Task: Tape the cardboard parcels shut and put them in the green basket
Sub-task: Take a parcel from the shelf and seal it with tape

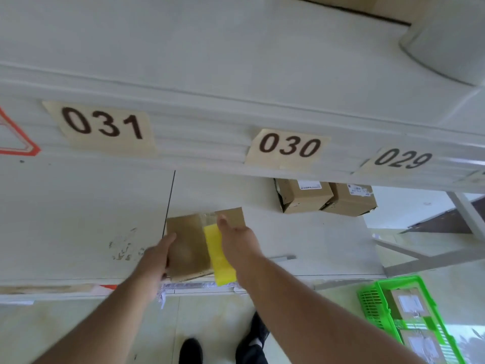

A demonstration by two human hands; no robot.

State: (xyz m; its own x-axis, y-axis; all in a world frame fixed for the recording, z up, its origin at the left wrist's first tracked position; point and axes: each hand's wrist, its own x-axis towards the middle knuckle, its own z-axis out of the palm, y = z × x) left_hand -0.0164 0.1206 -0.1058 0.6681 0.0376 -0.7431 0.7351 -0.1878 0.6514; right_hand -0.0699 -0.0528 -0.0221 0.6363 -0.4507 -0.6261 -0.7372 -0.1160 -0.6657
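Note:
A flat brown cardboard parcel (187,248) lies on the white lower shelf near its front edge. My left hand (154,256) grips its left edge. My right hand (237,239) holds a yellow tape dispenser (219,254) against the parcel's right part, and a strip of clear tape shows at the parcel's far end. The green basket (378,300) stands on the floor at the lower right with two taped parcels (409,303) inside.
Two more brown parcels (304,194) with white labels sit further back on the shelf to the right. The shelf above carries number labels 031, 030 and 029. A white shelf leg (467,208) stands at the right. Black shoes show on the floor below.

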